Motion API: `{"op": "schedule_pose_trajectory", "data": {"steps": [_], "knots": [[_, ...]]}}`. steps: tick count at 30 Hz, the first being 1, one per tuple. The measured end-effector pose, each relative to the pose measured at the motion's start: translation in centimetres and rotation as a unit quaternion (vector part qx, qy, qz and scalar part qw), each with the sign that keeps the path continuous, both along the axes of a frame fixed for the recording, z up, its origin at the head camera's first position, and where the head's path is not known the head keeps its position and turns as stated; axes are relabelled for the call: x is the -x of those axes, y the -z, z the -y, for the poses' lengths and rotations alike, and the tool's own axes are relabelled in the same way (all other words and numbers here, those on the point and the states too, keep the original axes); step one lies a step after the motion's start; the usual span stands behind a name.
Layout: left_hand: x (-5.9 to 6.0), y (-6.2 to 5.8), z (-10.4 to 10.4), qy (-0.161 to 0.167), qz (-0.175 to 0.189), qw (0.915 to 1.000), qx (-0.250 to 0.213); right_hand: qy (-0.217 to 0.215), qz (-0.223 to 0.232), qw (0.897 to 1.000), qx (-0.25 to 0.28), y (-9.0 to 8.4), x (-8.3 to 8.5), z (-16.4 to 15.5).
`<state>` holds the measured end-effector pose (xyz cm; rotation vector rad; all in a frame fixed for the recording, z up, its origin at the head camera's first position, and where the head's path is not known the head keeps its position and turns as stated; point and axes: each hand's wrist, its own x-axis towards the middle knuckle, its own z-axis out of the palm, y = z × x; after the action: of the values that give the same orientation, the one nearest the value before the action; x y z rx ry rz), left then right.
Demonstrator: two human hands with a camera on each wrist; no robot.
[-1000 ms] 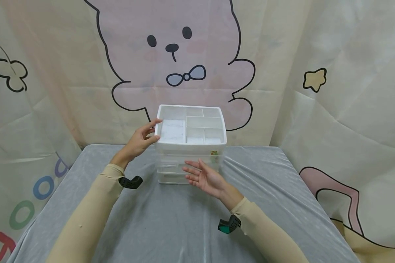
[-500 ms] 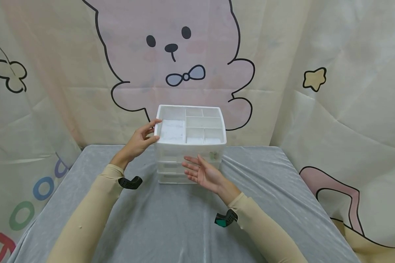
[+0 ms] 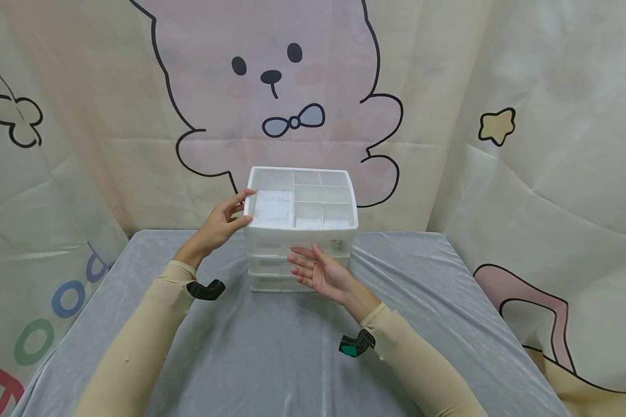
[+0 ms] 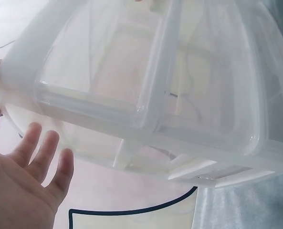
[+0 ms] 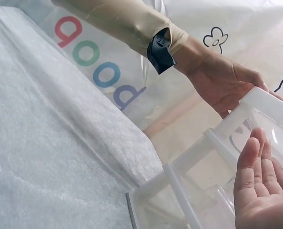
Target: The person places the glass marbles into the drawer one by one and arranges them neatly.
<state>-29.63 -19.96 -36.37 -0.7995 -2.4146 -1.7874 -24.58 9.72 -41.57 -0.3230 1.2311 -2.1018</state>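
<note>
A white plastic drawer organizer (image 3: 302, 230) stands on the table, with clear stacked drawers (image 3: 271, 266) and a divided tray (image 3: 273, 208) on top. My left hand (image 3: 216, 226) holds the tray's left rim by thumb and index finger. Its other fingers (image 4: 49, 148) spread apart from the side wall in the left wrist view. My right hand (image 3: 327, 278) is held before the upper drawers, fingers extended and palm partly up; contact with the front cannot be made out. In the right wrist view its fingers (image 5: 258, 176) lie near the clear drawer fronts.
A grey velvety cloth covers the table (image 3: 271, 359). Behind it hangs a printed curtain (image 3: 422, 174) with a bear figure, close to the organizer's back. Side curtains (image 3: 553, 191) flank the table. Each wrist wears a black camera mount (image 3: 206, 289).
The upper drawer, which stuck out slightly, has slid back in, dimming the green patch on its right. My right hand moved slightly forward and left, then nearly stopped. My left hand stayed put.
</note>
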Motion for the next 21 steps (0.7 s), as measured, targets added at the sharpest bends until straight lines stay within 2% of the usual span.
{"op": "schedule_pose_trajectory", "data": {"steps": [9, 17, 21], "knots": [[-0.4, 0.2, 0.1, 0.0, -0.001, 1.0, 0.0, 0.004, -0.011, 1.0, -0.019, 0.2, -0.2, 0.1], [-1.0, 0.5, 0.1, -0.013, 0.0, 0.9999, 0.001, 0.029, -0.043, 0.995, -0.083, 0.6, -0.3, -0.6], [-1.6, 0.9, 0.2, -0.027, 0.0, 0.9996, 0.0, 0.033, -0.074, 0.989, -0.124, 0.8, -0.5, -1.1]]}}
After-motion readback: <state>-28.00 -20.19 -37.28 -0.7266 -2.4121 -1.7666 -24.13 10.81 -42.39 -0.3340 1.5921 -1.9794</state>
